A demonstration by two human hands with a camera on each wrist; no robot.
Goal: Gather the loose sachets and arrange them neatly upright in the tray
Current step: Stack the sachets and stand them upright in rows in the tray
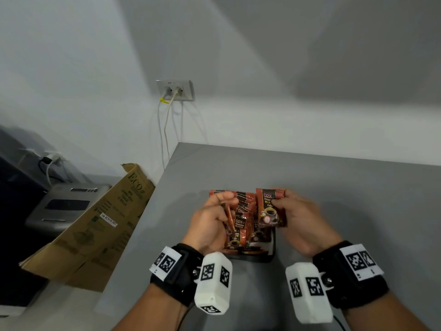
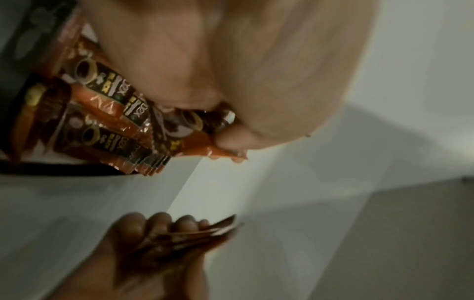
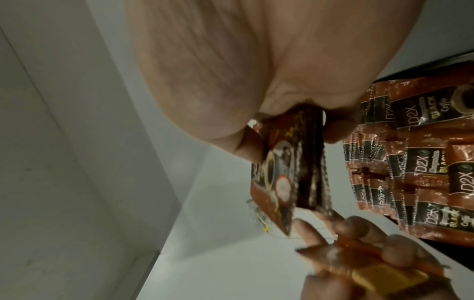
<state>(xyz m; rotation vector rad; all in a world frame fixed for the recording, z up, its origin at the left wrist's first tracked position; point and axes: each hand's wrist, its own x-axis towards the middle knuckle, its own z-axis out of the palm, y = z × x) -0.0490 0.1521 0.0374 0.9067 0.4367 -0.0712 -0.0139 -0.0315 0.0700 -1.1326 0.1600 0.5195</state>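
Note:
A black tray (image 1: 272,250) sits on the grey table (image 1: 346,187), packed with orange-and-black coffee sachets (image 1: 242,206) standing in overlapping rows. My left hand (image 1: 225,201) hovers over the tray's left side and pinches one sachet (image 1: 228,219), seen edge-on. My right hand (image 1: 281,199) grips a small stack of sachets (image 1: 269,211) just above the tray's right side. The left wrist view has the pinched sachet (image 2: 195,132) under the palm and the tray's sachets (image 2: 102,121) beside it. In the right wrist view the held stack (image 3: 295,162) is next to the filled rows (image 3: 410,172).
The table's left edge (image 1: 152,199) drops off to a flattened cardboard box (image 1: 95,223) and a grey appliance (image 1: 64,206) below. A wall socket (image 1: 175,90) with cables hangs behind the table's far left corner. Bare grey tabletop surrounds the tray.

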